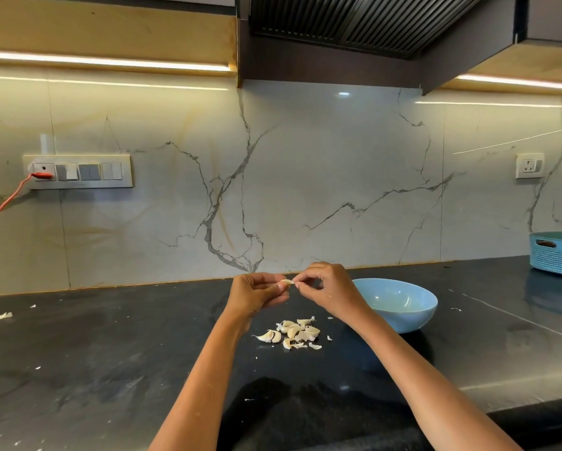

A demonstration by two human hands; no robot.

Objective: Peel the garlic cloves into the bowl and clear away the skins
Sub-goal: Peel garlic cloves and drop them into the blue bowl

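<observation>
Hands: our left hand [256, 292] and right hand [325, 286] pinch one garlic clove [286, 282].
Progress: bowl [403, 304] looks empty; clove pile [292, 332] waits.

Frame centre: left hand [256, 296] and right hand [326, 286] pinch one pale garlic clove [286, 282]; loose cloves [292, 333] below on black stone counter [110, 336], round light-blue bowl [403, 307] right

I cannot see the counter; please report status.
Left hand and right hand pinch one garlic clove. Bowl looks empty. Clove pile waits. Nothing blocking.
</observation>
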